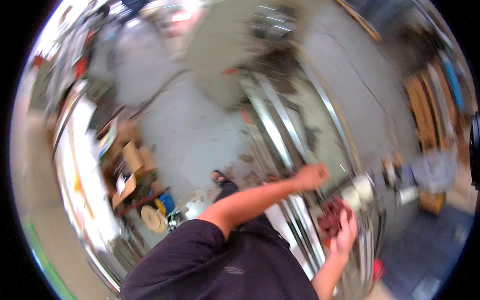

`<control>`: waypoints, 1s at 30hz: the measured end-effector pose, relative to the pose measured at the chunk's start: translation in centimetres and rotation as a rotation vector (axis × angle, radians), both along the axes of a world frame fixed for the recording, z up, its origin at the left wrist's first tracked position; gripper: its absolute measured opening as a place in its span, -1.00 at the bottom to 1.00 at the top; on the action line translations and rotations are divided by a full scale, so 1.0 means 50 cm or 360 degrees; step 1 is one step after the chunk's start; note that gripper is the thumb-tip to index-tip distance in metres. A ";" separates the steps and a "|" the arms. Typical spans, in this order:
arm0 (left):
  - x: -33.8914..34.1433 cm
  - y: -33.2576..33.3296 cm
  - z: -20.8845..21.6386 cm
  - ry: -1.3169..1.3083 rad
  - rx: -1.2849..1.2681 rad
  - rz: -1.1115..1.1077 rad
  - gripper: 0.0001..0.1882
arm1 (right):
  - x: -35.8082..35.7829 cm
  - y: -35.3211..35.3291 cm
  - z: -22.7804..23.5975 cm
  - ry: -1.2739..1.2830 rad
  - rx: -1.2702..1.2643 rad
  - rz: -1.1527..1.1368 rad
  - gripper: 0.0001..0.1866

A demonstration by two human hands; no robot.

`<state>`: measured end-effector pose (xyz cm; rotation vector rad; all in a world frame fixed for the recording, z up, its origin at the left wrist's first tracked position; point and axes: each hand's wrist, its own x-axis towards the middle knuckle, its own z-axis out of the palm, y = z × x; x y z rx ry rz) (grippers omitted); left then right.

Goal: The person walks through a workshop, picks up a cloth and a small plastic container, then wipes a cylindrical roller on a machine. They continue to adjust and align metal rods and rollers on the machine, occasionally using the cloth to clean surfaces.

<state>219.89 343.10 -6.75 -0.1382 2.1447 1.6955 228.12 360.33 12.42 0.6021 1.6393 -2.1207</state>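
Note:
In my right hand [346, 231] is a dark red crumpled bundle [330, 216] that looks like a rag. The fingers wrap round its right side. My left arm reaches across my body, and my left hand [312, 176] is closed over the long bench, a little beyond the bundle. Whatever that fist holds, if anything, is hidden. Long silver metal bars [280, 112] run lengthwise beneath and beyond both hands. A pale roll-like object [359, 190] lies just right of the left hand. Motion blur softens everything.
Open cardboard boxes [132, 157] stand on the floor to the left, near a round tan disc [151, 218] and a blue container [166, 202]. Brown boards [424, 112] lean at the right. A clear plastic bag [434, 170] lies below them. My foot [218, 176] is on the grey floor.

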 end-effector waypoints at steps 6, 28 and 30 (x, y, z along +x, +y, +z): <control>0.343 -0.414 -0.020 -0.0232 -0.0102 0.0441 -0.73 | 0.060 -0.279 -0.054 -0.0168 -0.0209 0.0443 -0.48; 1.225 -1.130 0.011 -0.0194 0.0184 0.3371 -0.69 | 0.492 -1.816 0.078 0.0263 -0.0646 0.2768 -0.66; 1.221 -1.190 0.018 0.0032 0.0342 0.3532 -0.70 | 0.567 -1.948 0.088 0.0424 -0.0747 0.2920 -0.65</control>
